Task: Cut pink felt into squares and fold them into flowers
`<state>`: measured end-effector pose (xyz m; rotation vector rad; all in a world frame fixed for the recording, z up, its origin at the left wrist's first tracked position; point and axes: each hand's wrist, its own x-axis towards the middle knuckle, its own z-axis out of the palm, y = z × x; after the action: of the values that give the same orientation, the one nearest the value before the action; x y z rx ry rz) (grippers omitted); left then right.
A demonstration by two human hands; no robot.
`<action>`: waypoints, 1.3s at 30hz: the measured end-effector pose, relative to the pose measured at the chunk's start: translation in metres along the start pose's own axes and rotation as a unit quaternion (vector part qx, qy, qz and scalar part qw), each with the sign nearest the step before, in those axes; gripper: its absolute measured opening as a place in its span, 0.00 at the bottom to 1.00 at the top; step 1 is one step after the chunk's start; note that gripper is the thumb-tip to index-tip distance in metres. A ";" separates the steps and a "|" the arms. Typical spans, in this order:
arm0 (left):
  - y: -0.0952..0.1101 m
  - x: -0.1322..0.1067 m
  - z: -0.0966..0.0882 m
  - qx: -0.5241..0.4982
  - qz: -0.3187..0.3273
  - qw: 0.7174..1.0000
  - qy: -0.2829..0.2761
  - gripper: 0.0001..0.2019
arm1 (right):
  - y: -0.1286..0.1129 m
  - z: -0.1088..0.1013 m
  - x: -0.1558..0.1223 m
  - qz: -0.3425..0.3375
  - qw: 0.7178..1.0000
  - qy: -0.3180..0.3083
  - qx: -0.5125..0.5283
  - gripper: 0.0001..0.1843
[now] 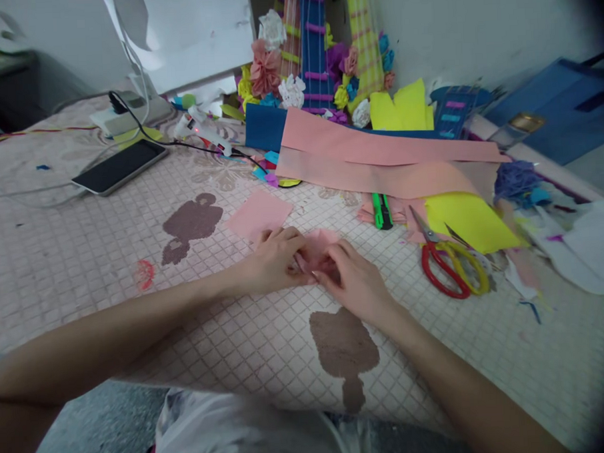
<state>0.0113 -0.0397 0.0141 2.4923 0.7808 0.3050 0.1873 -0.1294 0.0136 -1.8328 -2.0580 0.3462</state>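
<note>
Both hands meet over the near middle of the table, pinching one piece of pink paper [321, 244] between them. My left hand [277, 257] has its fingers curled on the paper's left side. My right hand [357, 277] grips the right side with thumb and forefinger. The paper looks partly rolled or folded at its near edge; the fingers hide much of it. Just beyond my left hand, a flat pink paper square [259, 213] lies on the patterned tablecloth [227, 343].
Right of the hands lie a green cutter [382, 211], red-handled scissors [443, 270] and yellow paper [469, 222]. Long pink strips [378, 146] stretch behind. A phone [120, 167] and a glue gun [205, 132] with cables sit at left. Paper flowers [266, 66] stand at the back.
</note>
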 end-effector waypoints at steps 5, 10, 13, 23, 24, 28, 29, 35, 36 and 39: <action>0.002 0.001 0.004 -0.003 -0.034 0.999 0.031 0.07 | 0.004 0.003 0.001 0.006 1.000 0.015 0.018 0.06; 0.005 0.001 0.008 0.014 -0.043 0.998 0.051 0.06 | 0.002 0.004 0.002 0.013 0.999 0.010 -0.027 0.01; 0.006 0.001 0.008 0.016 -0.046 0.998 0.051 0.06 | 0.002 0.006 0.002 0.013 0.999 0.014 -0.046 0.02; 0.005 0.000 0.011 0.023 -0.034 0.997 0.065 0.05 | 0.000 0.009 0.001 0.012 0.995 0.018 -0.096 0.05; 0.005 -0.001 0.012 0.021 -0.030 0.997 0.064 0.05 | -0.001 0.008 0.000 0.008 0.995 0.017 -0.101 0.06; 0.005 -0.001 0.011 0.019 -0.024 0.998 0.061 0.04 | -0.003 0.007 -0.002 -0.002 0.995 0.004 -0.099 0.06; 0.005 -0.001 0.011 0.020 -0.025 0.998 0.060 0.03 | -0.004 0.006 -0.002 -0.003 0.995 0.001 -0.097 0.07; 0.007 -0.002 0.006 0.014 -0.015 0.999 0.041 0.04 | -0.005 -0.001 -0.002 -0.014 0.996 -0.024 -0.080 0.18; 0.007 -0.002 0.006 0.014 -0.016 0.999 0.040 0.04 | -0.005 -0.001 -0.002 -0.016 0.997 -0.026 -0.072 0.17; 0.007 -0.002 0.006 0.015 -0.018 0.999 0.040 0.04 | -0.007 0.001 -0.001 -0.006 0.997 -0.011 -0.076 0.13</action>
<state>0.0151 -0.0483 0.0126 2.5040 0.8679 0.3851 0.1808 -0.1309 0.0150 -1.9089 -2.1630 0.2125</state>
